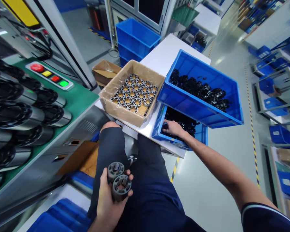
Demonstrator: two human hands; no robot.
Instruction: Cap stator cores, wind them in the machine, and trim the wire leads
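The left hand (pixel 108 201) rests low over the person's lap, closed around two grey metal rings (pixel 118 183) with notched inner edges. The two rings lie side by side, touching, with the thumb across the lower one and the fingertips curled up behind it.

The right hand (pixel 174 128) reaches forward into the lower blue bin (pixel 159 129) at the near edge of the white worktop (pixel 164 54). Its fingers bend down among the black plastic parts (pixel 186 124) that fill the bin; whether they grip one cannot be told, since the fingertips are hidden in the pile.

A second, larger blue bin (pixel 200 109) sits tilted on top of the lower one, overlapping its far side, and holds more black parts of the same kind. Just to its left on the worktop stands a cardboard box (pixel 120 109) lined with clear film, with rows of grey rings with copper-coloured centres (pixel 135 93) standing upright inside.

To the far left is a machine with a green panel (pixel 79 100) carrying a red round button, a yellow, a red and a green button. Rows of dark cylinders (pixel 19 112) lie along that machine. Further blue bins stand behind the worktop and on shelves to the right.
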